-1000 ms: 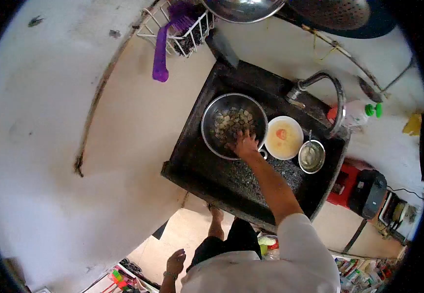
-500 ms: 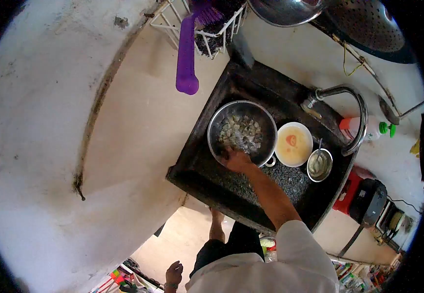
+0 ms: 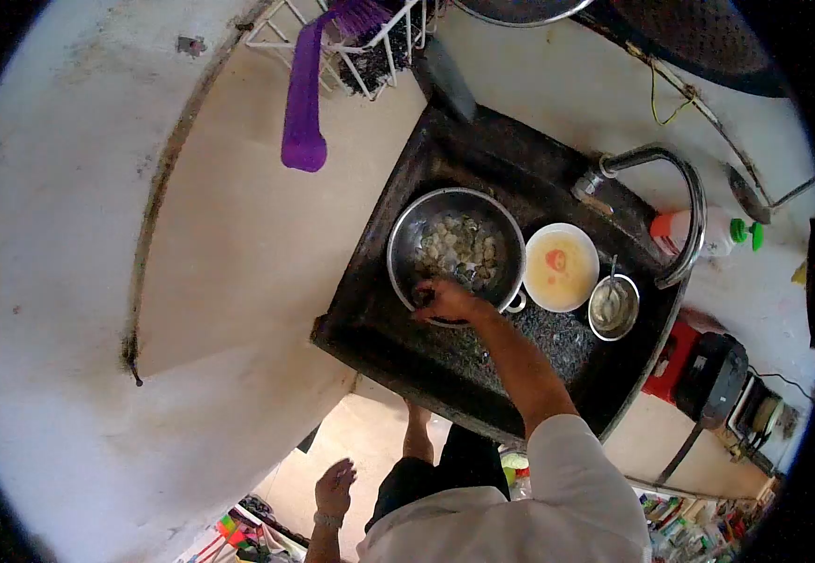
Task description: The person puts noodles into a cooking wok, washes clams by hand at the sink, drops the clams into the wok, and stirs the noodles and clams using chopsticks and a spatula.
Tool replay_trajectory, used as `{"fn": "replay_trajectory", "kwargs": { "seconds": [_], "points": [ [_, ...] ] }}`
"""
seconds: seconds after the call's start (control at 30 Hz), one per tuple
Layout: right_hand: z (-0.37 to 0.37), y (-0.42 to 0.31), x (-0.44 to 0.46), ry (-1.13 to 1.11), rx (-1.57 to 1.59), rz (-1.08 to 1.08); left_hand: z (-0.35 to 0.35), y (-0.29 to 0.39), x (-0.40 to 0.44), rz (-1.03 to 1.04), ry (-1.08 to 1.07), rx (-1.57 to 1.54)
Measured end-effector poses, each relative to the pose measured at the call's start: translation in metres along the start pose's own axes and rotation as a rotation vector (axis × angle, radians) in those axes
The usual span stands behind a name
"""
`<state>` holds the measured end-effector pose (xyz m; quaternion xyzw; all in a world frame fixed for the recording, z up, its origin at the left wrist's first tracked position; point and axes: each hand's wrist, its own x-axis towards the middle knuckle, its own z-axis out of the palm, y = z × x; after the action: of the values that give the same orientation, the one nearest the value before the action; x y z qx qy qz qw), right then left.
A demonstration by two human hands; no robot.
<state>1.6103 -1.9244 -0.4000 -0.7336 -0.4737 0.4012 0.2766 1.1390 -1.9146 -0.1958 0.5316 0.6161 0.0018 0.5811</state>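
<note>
A steel bowl (image 3: 405,216) stands in the dark stone sink (image 3: 379,342), with a heap of small pale and dark shell-like pieces (image 3: 459,246) in it. My right hand (image 3: 447,300) is at the bowl's near rim, fingers curled over the inside edge around something dark, too small to make out. To the right of the bowl are a white bowl (image 3: 562,272) of yellowish liquid with a red mark and a small metal bowl (image 3: 613,308) with a spoon. My left hand (image 3: 335,486) hangs by my side over the floor, fingers apart, with nothing in it.
A curved faucet (image 3: 679,159) rises at the sink's right rear, beside a bottle with a green cap (image 3: 708,233). A purple brush (image 3: 304,113) hangs from a white wire rack (image 3: 332,56). Large pans (image 3: 689,38) hang above. A red and black appliance (image 3: 698,371) sits at the right.
My right hand has moved from among the pieces to the bowl's near left rim. The pieces have shifted in the bowl. My left hand has risen slightly. The camera view has shifted.
</note>
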Motion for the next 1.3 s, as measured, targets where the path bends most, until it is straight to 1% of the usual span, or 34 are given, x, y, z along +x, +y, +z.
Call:
{"fn": "replay_trajectory", "kwargs": {
  "seconds": [0.03,0.07,0.1,0.13,0.17,0.2,0.23,0.27,0.3,0.33,0.37,0.4,0.43,0.47,0.5,0.53,0.57,0.6,0.63,0.67,0.7,0.77,0.8,0.83,0.9,0.93,1.0,1.13,1.2,1.23,1.3],
  "points": [
    [0.005,0.006,0.003,0.075,0.137,-0.085,0.018,0.03,0.006,0.062,-0.049,0.022],
    [0.007,0.01,0.004,0.151,0.273,-0.169,0.039,0.052,0.016,0.092,-0.083,-0.128],
    [0.004,0.009,0.003,0.154,0.274,-0.168,0.058,0.079,0.025,0.12,-0.133,-0.117],
    [-0.002,0.005,0.001,0.062,0.362,0.0,0.074,0.093,0.037,0.126,-0.199,-0.164],
    [-0.013,-0.003,-0.003,0.018,0.407,0.086,0.093,0.117,0.046,0.128,-0.267,-0.262],
    [-0.025,-0.011,-0.008,-0.024,0.449,0.173,0.112,0.137,0.059,0.11,-0.289,-0.192],
    [-0.041,-0.022,-0.015,-0.018,0.582,0.281,0.127,0.148,0.072,0.218,-0.385,-0.301],
    [-0.049,-0.025,-0.02,-0.011,0.715,0.392,0.139,0.147,0.093,0.223,-0.432,-0.347],
    [-0.045,-0.014,-0.021,-0.007,0.715,0.399,0.157,0.164,0.102,0.155,-0.384,-0.394],
    [-0.036,0.001,-0.02,0.048,0.846,0.379,0.177,0.182,0.11,0.087,-0.336,-0.439],
    [-0.032,0.013,-0.021,0.105,0.975,0.356,0.192,0.191,0.122,0.082,-0.344,-0.439],
    [-0.036,0.011,-0.029,0.108,0.974,0.364,0.208,0.196,0.133,0.052,-0.345,-0.504],
    [-0.046,-0.002,-0.038,0.201,1.01,0.315,0.22,0.198,0.143,0.024,-0.343,-0.569],
    [-0.054,-0.015,-0.045,0.296,1.046,0.263,0.231,0.2,0.152,0.021,-0.347,-0.568],
    [-0.053,-0.026,-0.05,0.298,1.044,0.264,0.241,0.202,0.161,-0.085,-0.429,-0.685],
    [-0.046,-0.039,-0.057,0.382,0.965,0.11,0.249,0.202,0.168,-0.193,-0.51,-0.801],
    [-0.04,-0.053,-0.065,0.461,0.882,-0.043,0.255,0.202,0.172,-0.195,-0.512,-0.801],
    [-0.037,-0.067,-0.073,0.462,0.882,-0.039,0.259,0.201,0.175,-0.224,-0.601,-1.015],
    [-0.037,-0.081,-0.081,0.677,0.461,-0.173,0.266,0.202,0.177,-0.254,-0.691,-1.23],
    [-0.039,-0.091,-0.088,0.863,0.023,-0.298,0.275,0.226,0.158,-0.144,-0.813,-1.171],
    [-0.042,-0.098,-0.094,0.865,0.022,-0.292,0.276,0.218,0.165,-0.15,-0.816,-1.168],
    [-0.048,-0.108,-0.102,0.914,0.096,-0.276,0.272,0.173,0.199,-0.03,-0.712,-1.041],
    [-0.05,-0.113,-0.102,0.93,0.09,-0.294,0.278,0.131,0.214,0.139,-0.741,-1.161],
    [-0.049,-0.112,-0.099,0.932,0.094,-0.294,0.279,0.135,0.207,0.14,-0.74,-1.157],
    [-0.047,-0.108,-0.094,0.966,0.094,-0.338,0.279,0.147,0.191,0.056,-0.698,-1.36],
    [-0.048,-0.107,-0.093,0.967,0.092,-0.337,0.277,0.163,0.185,0.054,-0.701,-1.359],
    [-0.05,-0.108,-0.093,0.996,0.028,-0.387,0.268,0.19,0.179,-0.111,-0.669,-1.218],
    [-0.055,-0.114,-0.094,0.979,0.023,-0.401,0.268,0.17,0.178,-0.136,-0.627,-1.181],
    [-0.056,-0.114,-0.091,0.993,0.134,-0.39,0.268,0.164,0.182,-0.147,-0.605,-1.151],
    [-0.053,-0.111,-0.091,0.993,0.135,-0.391,0.267,0.163,0.185,-0.147,-0.604,-1.151],
    [-0.045,-0.103,-0.092,0.937,0.048,-0.432,0.266,0.162,0.189,-0.131,-0.777,-1.239]
  ]
}}
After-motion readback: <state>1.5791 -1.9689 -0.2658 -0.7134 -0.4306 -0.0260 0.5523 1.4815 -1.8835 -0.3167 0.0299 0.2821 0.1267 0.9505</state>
